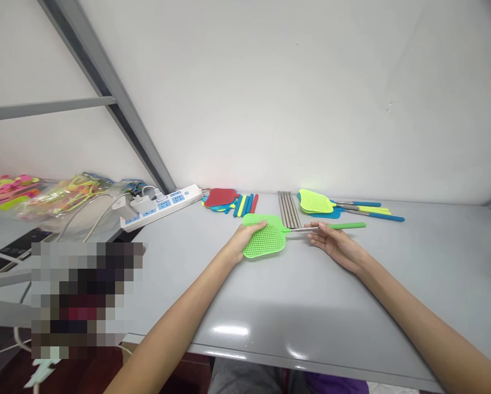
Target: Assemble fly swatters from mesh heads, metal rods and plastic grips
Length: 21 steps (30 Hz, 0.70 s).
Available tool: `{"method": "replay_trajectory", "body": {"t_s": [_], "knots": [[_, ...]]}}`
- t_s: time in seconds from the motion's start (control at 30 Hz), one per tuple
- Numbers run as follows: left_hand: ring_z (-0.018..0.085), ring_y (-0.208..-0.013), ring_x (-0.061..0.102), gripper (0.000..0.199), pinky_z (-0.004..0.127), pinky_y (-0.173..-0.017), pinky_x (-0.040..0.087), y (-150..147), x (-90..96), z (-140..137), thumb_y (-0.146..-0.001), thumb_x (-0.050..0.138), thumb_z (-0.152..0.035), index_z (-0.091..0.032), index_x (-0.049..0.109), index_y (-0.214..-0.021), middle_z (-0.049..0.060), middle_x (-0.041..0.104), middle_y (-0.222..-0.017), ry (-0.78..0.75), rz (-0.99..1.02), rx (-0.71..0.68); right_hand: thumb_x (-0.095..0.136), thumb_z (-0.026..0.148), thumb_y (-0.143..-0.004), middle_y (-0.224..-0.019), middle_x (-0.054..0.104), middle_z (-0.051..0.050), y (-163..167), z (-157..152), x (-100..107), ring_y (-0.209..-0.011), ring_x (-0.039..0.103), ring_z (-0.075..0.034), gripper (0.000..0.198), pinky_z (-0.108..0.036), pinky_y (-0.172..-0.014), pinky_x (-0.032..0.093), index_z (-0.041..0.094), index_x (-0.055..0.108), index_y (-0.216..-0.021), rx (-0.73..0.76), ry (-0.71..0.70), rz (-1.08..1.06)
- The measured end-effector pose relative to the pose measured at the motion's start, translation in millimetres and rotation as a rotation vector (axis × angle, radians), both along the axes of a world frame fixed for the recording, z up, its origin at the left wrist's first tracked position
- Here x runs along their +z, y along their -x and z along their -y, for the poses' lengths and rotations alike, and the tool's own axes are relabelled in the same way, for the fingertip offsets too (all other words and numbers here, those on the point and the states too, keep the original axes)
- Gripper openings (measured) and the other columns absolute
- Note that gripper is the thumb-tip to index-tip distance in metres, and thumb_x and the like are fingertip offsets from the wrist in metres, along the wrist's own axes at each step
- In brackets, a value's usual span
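A bright green fly swatter point(270, 239), with a perforated head, a thin metal rod and a green grip, is held level above the grey table. My left hand point(243, 238) is closed on the left side of its head, thumb on top. At the rod, close to the grip, the thumb and forefinger of my right hand point(336, 246) pinch it while the other fingers are loosely stretched. Just behind the swatter lie several metal rods point(288, 208), side by side. Loose blue, yellow and red grips point(246, 206) are lined up to their left.
Loose swatter heads, a red one point(223, 197) uppermost, are piled at the back. Complete yellow and blue fly swatters point(317, 202) lie stacked at back right. A white power strip point(163, 207) with plugs and cables is at left, near bagged colourful items point(75, 191).
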State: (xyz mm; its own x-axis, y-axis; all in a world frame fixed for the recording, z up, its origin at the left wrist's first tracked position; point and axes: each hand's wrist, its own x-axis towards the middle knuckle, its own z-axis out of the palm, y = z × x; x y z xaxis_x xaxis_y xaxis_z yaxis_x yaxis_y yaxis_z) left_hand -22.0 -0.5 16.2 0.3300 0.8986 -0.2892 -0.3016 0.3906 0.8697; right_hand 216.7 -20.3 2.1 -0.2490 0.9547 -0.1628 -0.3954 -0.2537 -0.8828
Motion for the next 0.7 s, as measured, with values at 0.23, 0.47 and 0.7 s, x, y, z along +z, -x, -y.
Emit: {"method": "replay_trajectory", "body": {"t_s": [0.23, 0.47, 0.7], "knots": [[0.022, -0.079, 0.061, 0.03, 0.032, -0.071, 0.049, -0.1, -0.1, 1.3, -0.066, 0.062, -0.03, -0.011, 0.059, -0.09, 0.012, 0.064, -0.089, -0.017, 0.011, -0.004, 0.046, 0.036, -0.079, -0.115, 0.051, -0.005, 3.6, 5.0, 6.9, -0.085, 0.057, -0.016, 0.028, -0.034, -0.084, 0.041, 0.022, 0.057, -0.101, 0.084, -0.053, 0.028], [0.022, -0.079, 0.061, 0.033, 0.033, -0.073, 0.048, -2.6, 0.7, 2.6, -0.066, 0.062, -0.029, -0.011, 0.059, -0.093, 0.012, 0.064, -0.091, -0.031, 0.022, -0.01, 0.048, 0.036, -0.077, -0.114, 0.053, -0.004, 6.8, 6.6, 9.7, -0.085, 0.057, -0.016, 0.027, -0.032, -0.083, 0.041, 0.023, 0.058, -0.098, 0.113, -0.03, 0.027], [0.022, -0.083, 0.06, 0.032, 0.033, -0.074, 0.047, -5.6, 2.7, 8.5, -0.066, 0.062, -0.031, -0.012, 0.06, -0.092, 0.011, 0.063, -0.095, -0.098, -0.04, 0.006, 0.05, 0.036, -0.076, -0.113, 0.053, -0.005, 8.5, 7.4, 6.2, -0.083, 0.059, -0.015, 0.026, -0.032, -0.081, 0.042, 0.022, 0.058, -0.096, 0.131, -0.043, -0.031]]}}
